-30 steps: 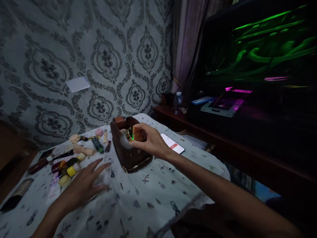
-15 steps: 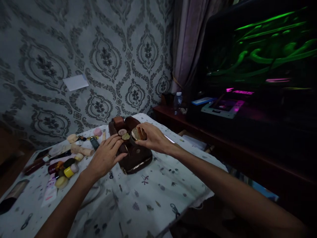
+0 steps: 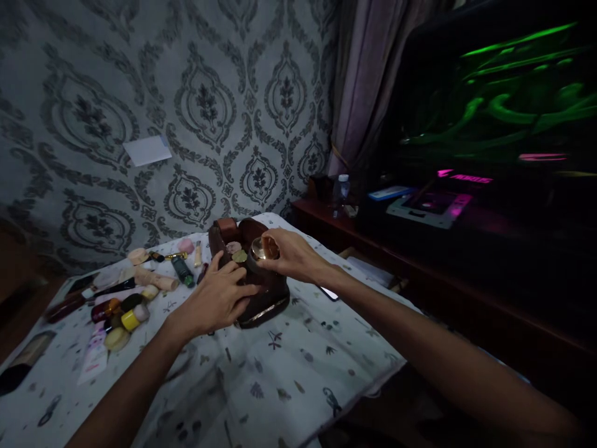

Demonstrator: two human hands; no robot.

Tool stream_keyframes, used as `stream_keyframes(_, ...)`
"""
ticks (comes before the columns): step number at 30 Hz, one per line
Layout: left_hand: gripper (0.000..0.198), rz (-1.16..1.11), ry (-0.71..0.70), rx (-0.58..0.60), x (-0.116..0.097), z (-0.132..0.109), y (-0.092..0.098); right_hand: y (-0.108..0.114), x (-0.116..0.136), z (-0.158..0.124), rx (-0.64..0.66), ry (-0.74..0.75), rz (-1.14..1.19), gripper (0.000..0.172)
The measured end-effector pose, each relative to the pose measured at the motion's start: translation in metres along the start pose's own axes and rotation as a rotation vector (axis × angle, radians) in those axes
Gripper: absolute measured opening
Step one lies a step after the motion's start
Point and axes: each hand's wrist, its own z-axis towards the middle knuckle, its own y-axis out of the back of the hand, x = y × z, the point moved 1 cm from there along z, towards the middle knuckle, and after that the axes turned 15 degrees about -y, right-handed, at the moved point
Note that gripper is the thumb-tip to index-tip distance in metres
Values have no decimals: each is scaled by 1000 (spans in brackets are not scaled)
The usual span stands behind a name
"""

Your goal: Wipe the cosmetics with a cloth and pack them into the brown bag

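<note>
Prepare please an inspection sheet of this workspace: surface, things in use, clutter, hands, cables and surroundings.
Surface: white cloth with small printed motifs, creased.
Things in use: open brown leather-look bag, standing on the cloth; round, shiny gold-topped container at its opening.
Clutter: dark green bottle, yellow-and-white jar and beige tube, lying left of the bag; phone with lit screen, partly hidden.
Left hand: fingers spread, against the bag's left side.
Right hand: pinching the container.
Cables: nothing seen.
Surroundings: grey ornamental wallpaper; purple-grey curtain; black glossy case with green light.
</note>
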Motion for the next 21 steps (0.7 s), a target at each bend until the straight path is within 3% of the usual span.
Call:
stream_keyframes(6,36,54,-15,-33,1,-7,-8,-4,20,3,46,92,-246,23)
stream_keyframes(12,39,58,-5,-38,2,-7,-11,-28,20,16,185,213,-349,26)
stream_keyframes(21,39,42,-4,-58,1,-9,-13,-54,17,38,371,164,-475,36)
